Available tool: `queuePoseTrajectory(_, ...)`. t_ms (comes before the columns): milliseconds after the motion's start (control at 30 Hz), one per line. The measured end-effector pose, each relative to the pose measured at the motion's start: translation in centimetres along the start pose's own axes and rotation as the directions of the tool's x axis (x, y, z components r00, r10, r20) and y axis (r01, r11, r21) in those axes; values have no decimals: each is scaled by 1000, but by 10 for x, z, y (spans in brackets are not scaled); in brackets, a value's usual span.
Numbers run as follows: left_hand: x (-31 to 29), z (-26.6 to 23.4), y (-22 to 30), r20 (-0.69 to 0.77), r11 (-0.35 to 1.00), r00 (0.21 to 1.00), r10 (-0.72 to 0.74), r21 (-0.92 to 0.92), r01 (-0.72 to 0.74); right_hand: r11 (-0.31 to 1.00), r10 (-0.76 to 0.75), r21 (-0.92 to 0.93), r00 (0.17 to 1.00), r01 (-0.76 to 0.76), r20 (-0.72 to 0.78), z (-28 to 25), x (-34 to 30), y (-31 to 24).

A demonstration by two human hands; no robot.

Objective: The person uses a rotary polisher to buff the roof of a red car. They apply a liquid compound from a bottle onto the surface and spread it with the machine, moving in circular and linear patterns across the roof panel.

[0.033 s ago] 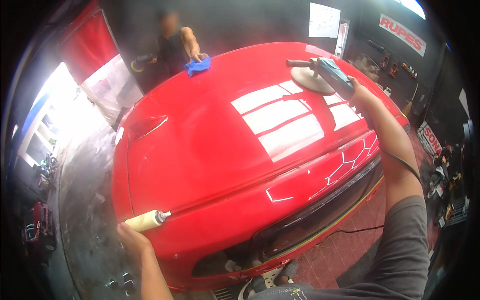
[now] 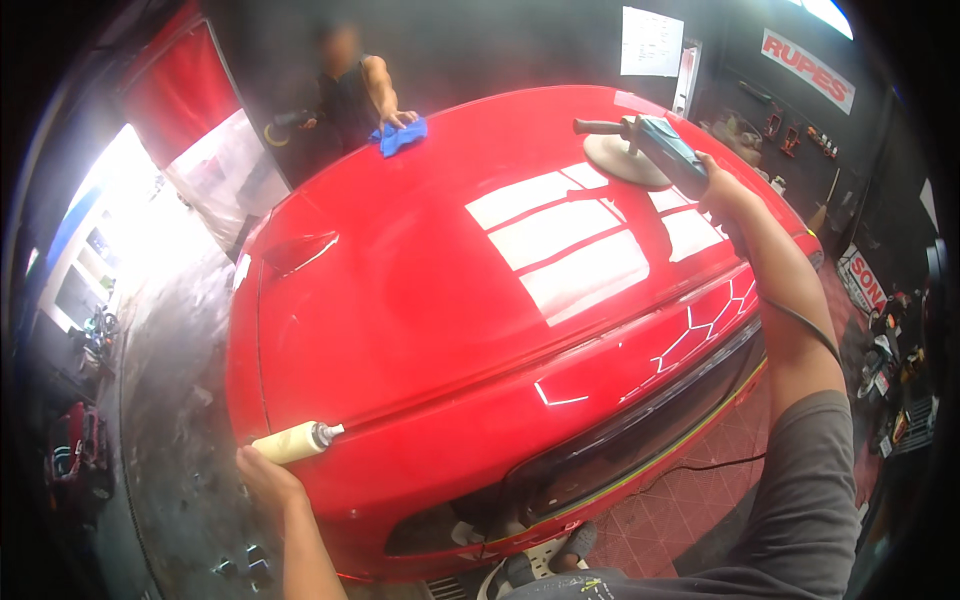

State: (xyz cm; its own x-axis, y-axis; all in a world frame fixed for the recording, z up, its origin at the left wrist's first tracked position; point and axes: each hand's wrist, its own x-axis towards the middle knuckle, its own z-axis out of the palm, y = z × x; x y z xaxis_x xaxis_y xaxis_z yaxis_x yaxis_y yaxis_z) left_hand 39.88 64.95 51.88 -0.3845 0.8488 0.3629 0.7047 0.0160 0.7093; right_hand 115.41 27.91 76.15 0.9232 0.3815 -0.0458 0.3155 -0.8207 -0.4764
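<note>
My left hand (image 2: 270,478) is closed around a pale yellow bottle (image 2: 288,443) with a clear-white nozzle, held on its side at the near left edge of a red car's roof (image 2: 400,330). My right hand (image 2: 728,195) grips the teal body of a rotary polisher (image 2: 668,152) over the far right of the roof. Its round, off-white pad (image 2: 622,165) faces down on or just above the paint; I cannot tell which. A dark side handle points left from the polisher's head.
Across the roof, a person (image 2: 345,95) presses a blue cloth (image 2: 402,136) on the paint. The polisher's cord (image 2: 800,322) runs along my right forearm. A dark side window (image 2: 640,400) edged with yellow-green tape lies below the roof. Tools hang on the right wall.
</note>
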Motion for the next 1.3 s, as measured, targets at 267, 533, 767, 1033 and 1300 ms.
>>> queuePoseTrajectory(267, -4, 3, 6, 32, 997, 999, 2, -80, 1, 993, -113, -10, 990, 114, 85, 15, 0, -49)
queuePoseTrajectory(533, 7, 12, -6, -14, 995, 999, 44, -84, -45, 946, -313, -36, 938, 322, 148, 47, -23, -118)
queuePoseTrajectory(767, 8, 8, -11, 11, 996, 997, 78, -44, -77, 904, -404, -51, 889, 423, 214, 76, -56, -181)
queuePoseTrajectory(1033, 2, 11, -4, -19, 996, 1000, 24, -80, -26, 861, -482, -48, 843, 506, 239, 108, -83, -231)
queuePoseTrajectory(1300, -1, -1, 10, 78, 997, 996, 34, -67, -29, 810, -557, -25, 782, 586, 280, 130, -92, -250)
